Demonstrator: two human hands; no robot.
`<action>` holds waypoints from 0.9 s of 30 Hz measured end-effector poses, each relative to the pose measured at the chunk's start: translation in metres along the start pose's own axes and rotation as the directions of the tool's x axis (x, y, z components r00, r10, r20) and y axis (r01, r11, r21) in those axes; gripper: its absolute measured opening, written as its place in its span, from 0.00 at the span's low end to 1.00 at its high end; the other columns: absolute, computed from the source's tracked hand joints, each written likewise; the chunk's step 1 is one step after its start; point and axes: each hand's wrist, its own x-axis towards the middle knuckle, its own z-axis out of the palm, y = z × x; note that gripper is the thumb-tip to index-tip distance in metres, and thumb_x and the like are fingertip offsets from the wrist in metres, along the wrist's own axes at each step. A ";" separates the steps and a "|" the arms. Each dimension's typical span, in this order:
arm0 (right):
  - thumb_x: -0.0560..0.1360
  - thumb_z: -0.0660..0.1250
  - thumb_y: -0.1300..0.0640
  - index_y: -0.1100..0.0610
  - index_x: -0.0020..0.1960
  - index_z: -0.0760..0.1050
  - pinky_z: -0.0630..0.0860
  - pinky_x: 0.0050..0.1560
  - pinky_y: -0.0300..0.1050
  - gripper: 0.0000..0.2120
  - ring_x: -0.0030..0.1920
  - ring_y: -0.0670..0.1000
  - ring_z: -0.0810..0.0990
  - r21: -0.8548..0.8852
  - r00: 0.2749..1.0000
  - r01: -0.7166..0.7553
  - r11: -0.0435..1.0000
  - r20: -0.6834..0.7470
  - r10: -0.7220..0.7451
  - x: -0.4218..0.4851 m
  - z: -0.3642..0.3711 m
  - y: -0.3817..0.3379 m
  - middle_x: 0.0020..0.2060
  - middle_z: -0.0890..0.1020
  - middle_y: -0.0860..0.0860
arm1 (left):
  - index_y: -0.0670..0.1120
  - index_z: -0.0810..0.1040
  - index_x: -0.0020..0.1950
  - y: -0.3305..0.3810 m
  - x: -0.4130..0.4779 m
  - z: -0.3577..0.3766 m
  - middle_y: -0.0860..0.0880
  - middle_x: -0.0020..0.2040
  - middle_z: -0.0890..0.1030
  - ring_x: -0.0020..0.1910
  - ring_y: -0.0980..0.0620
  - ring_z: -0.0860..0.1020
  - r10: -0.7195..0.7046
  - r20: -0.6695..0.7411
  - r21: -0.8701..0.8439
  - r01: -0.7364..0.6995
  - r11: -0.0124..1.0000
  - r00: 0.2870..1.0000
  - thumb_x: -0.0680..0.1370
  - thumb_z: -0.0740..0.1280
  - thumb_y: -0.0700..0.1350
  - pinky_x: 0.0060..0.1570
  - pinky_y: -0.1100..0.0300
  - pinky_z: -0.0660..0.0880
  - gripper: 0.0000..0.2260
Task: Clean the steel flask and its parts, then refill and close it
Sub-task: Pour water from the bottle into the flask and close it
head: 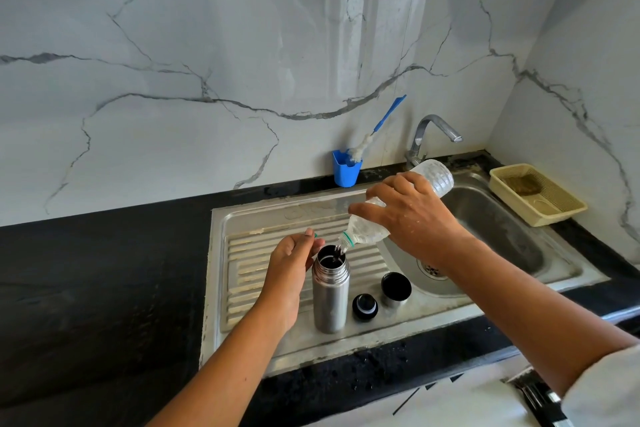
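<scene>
water [340, 248] runs from the tilted plastic bottle [434, 177] into the steel flask [330, 295], which stands upright, mouth open, on the ribbed drainboard [242, 274] of the sink [491, 215]. the bottle's long axis slopes down and leftward, neck just over the flask's rim, so the pour turns on holding neck above mouth. the right hand [408, 215] has its fingers [367, 210] clamped round the crinkled clear bottle. the left hand [291, 263], nearer the flask and just beside its neck, has curled fingers, seemingly pinching a small green cap [315, 235]. the flask is a brushed-metal cylinder, threaded on top. right of it stand the black stopper [364, 306] and steel cup lid [396, 289], both off, near the black desk [104, 270].
</scene>
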 end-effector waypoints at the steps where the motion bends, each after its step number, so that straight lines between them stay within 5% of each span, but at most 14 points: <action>1: 0.72 0.75 0.55 0.40 0.73 0.67 0.70 0.65 0.59 0.33 0.62 0.59 0.76 -0.002 1.000 0.000 1.000 -0.001 0.000 0.000 0.000 0.000 0.62 0.78 0.51 | 0.47 0.81 0.51 0.000 0.000 0.000 0.47 0.52 0.87 0.57 0.48 0.84 0.001 0.003 -0.001 -0.001 1.000 1.000 0.82 0.68 0.52 0.73 0.43 0.69 0.08; 27: 0.72 0.73 0.58 0.41 0.73 0.67 0.68 0.66 0.61 0.33 0.62 0.61 0.76 -0.044 1.000 0.022 0.999 -0.012 -0.022 0.006 -0.012 -0.001 0.63 0.78 0.53 | 0.47 0.81 0.52 0.000 -0.001 -0.002 0.46 0.52 0.87 0.60 0.44 0.83 0.016 0.000 -0.022 -0.016 1.000 1.000 0.82 0.68 0.50 0.72 0.45 0.72 0.07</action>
